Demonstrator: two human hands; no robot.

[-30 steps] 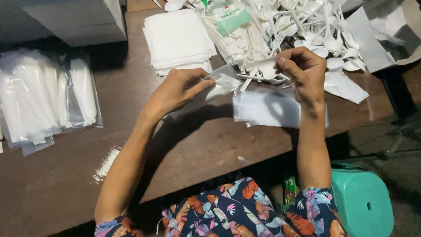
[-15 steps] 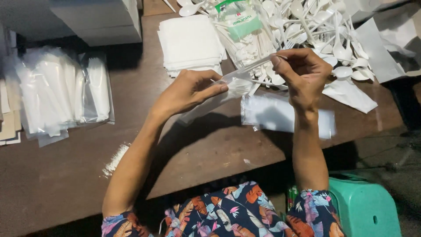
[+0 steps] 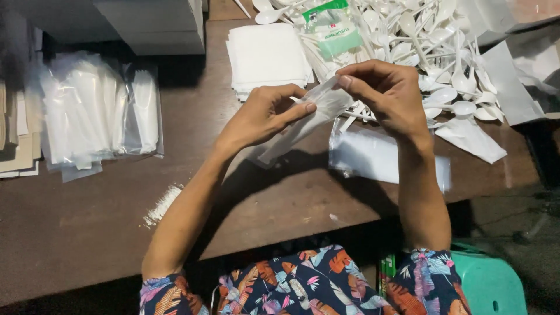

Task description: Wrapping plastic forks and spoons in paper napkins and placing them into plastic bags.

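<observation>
Overhead, both hands are pinching one clear plastic sleeve [image 3: 303,119] above the table [image 3: 116,233]: left hand [image 3: 262,114] clamped mid-sleeve, right hand [image 3: 385,93] gripping its mouth. Beyond the grip, loose white spoons [image 3: 443,52] are waiting; left of it, filled packs [image 3: 93,116] are lying finished.

green-topped clear packet [image 3: 332,29] among spoons, clear sleeve [image 3: 303,119] in fingers

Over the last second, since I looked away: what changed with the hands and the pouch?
Both hands lifted the clear pouch off the table toward the camera. The left hand and right hand keep their pinch grip on its top edge. The spoon pile, napkin stack and packed bags stayed put.
</observation>
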